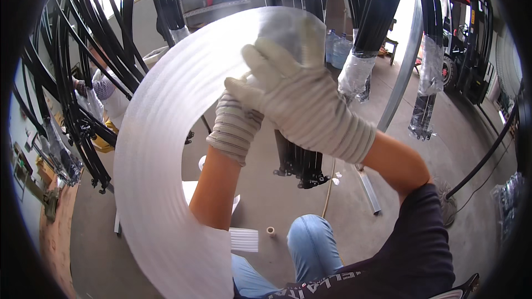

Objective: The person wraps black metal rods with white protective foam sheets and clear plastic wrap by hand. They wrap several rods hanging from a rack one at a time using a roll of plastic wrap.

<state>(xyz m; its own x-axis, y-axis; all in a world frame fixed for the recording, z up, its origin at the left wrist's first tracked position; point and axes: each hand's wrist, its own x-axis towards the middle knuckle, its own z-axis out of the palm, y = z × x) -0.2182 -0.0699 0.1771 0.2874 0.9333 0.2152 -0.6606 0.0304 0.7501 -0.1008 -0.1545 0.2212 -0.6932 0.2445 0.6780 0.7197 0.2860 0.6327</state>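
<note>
A long white ridged foam sheet (149, 116) curves in a wide arc from in front of me, round my left side and down to my lap. My right hand (307, 97), in a pale striped knit glove, is raised over the sheet's far end with its fingers spread, some of them blurred. Close beneath it, my left hand (235, 122) wears the same kind of glove. Its fingers are hidden by the right hand and the sheet, so its grip does not show. Beyond both hands hang black strips (299, 160) in a bundle.
More bundles of black strips (382, 11) hang around, some ends wrapped in clear plastic (354, 75). A person (105, 91) is behind the left bundles. A forklift (474, 39) stands right. On the floor lie a foam piece (244, 239), a small cardboard tube (271, 231) and a metal bar (368, 191).
</note>
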